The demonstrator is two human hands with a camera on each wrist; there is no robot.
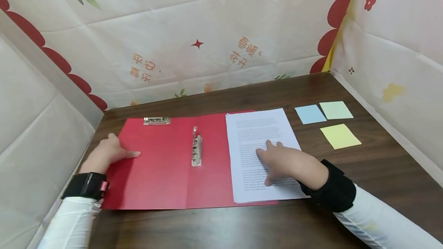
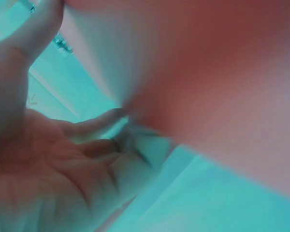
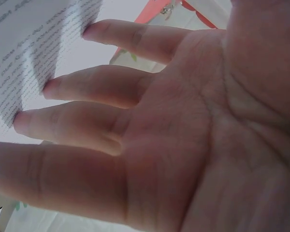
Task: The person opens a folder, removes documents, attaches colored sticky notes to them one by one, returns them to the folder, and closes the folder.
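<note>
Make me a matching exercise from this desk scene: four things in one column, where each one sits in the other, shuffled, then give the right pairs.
Things:
1. left hand
2. right hand
3. metal clip
4. yellow sticky note

Places:
A. on the bare table, right of the printed sheets
B. flat on the printed sheets
C. at the left edge of the open red folder
D. upright near the folder's middle fold

Pairs: 1-C, 2-B, 3-D, 4-A
</note>
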